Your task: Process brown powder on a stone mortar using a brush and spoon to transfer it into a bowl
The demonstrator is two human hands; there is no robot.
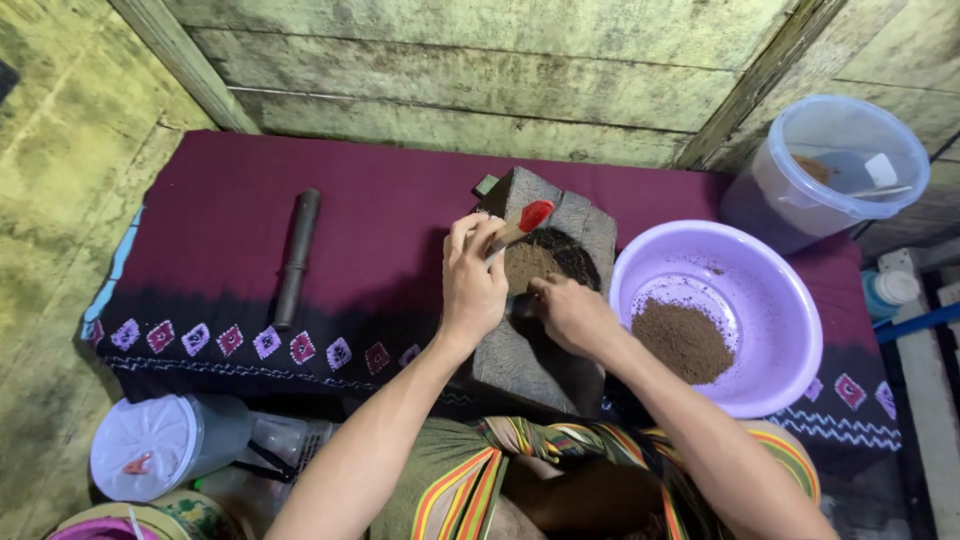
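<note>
A grey stone mortar [560,215] sits tilted on a maroon cloth [250,215], with brown powder [528,262] in its hollow. My left hand [472,280] grips a small brush with a red handle [533,215] over the powder. My right hand [570,312] rests at the mortar's near rim, its fingers closed on something small and dark that I cannot make out. To the right a lilac plastic basin [775,300] holds a heap of the same brown powder [685,340].
A dark stone pestle [297,255] lies on the cloth at the left. A clear plastic tub [830,165] stands at the back right. A lidded white container [150,445] sits at the lower left. Wooden plank walls close the back.
</note>
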